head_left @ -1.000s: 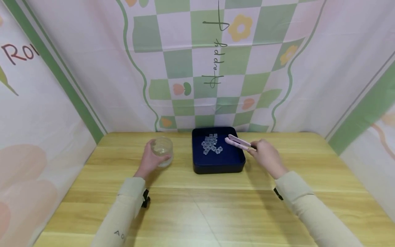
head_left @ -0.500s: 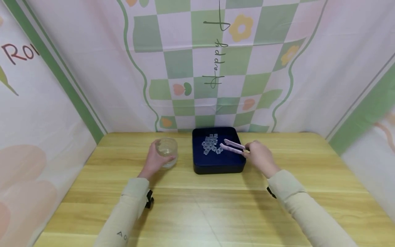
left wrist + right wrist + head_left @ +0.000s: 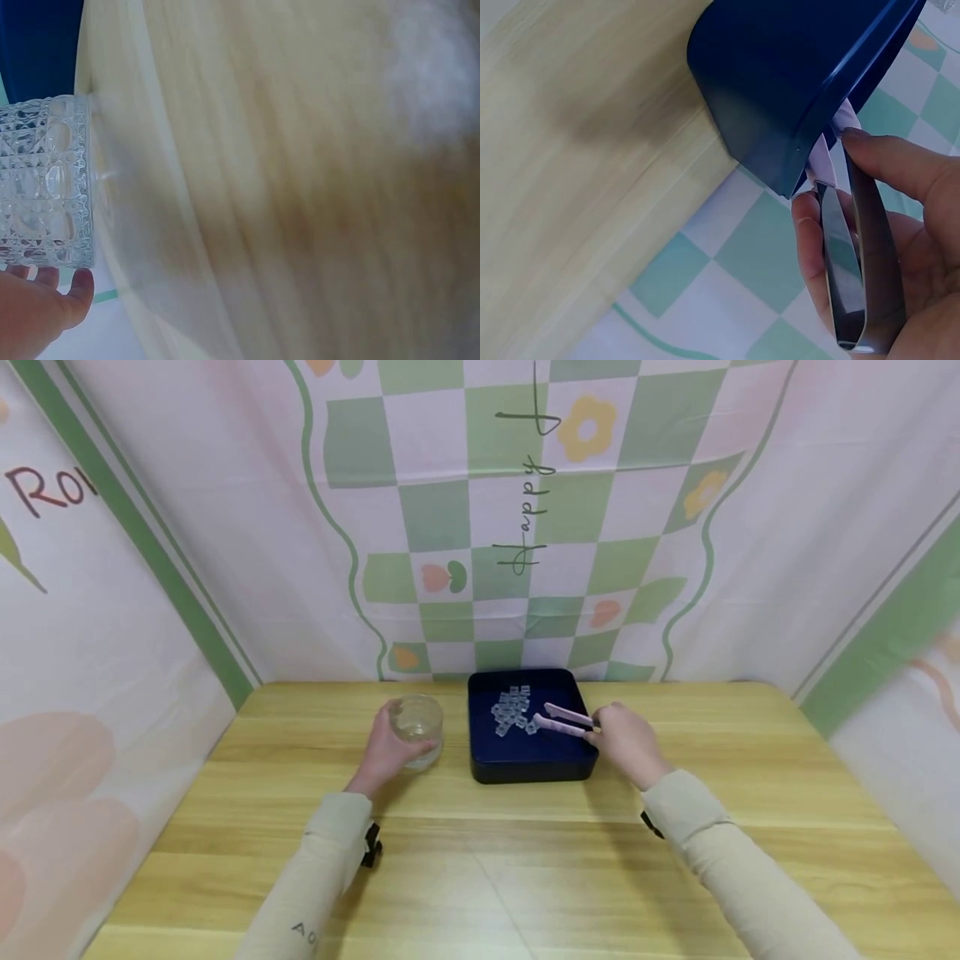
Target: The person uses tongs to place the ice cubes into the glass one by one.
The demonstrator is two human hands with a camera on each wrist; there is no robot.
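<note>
Left hand [image 3: 388, 745] is curling round a clear, round, faceted-glass tumbler [image 3: 420, 731], spread to the tumbler's width: thumb lying along the near side, fingers wrapping the left side. The tumbler is staying upright, mouth up, sitting left of a dark-blue, square, rounded-corner tray [image 3: 532, 772] with a narrow gap between. Can't tell if its base is touching the light wood-grain table [image 3: 450, 877].

Right hand [image 3: 628, 739] is pinching a pair of pale-pink-armed tongs with a shiny metal bend [image 3: 561, 727], thumb pressing one arm, fingers backing the other, nearly closed round them. The bend is pointing back toward the palm. The pink arms are reaching over the tray's right side, tips standing apart with nothing between them. Near tip is hovering right by the lowest pieces of a heap of small clear cubes [image 3: 512, 706]; can't tell if it's touching. Cubes are lying left of centre in the tray, mostly clustered.

Tray is resting at the table's far edge, in front of a green-and-white checkered fabric backdrop [image 3: 502, 502]. Beige sleeves [image 3: 735, 868] are covering both forearms.
</note>
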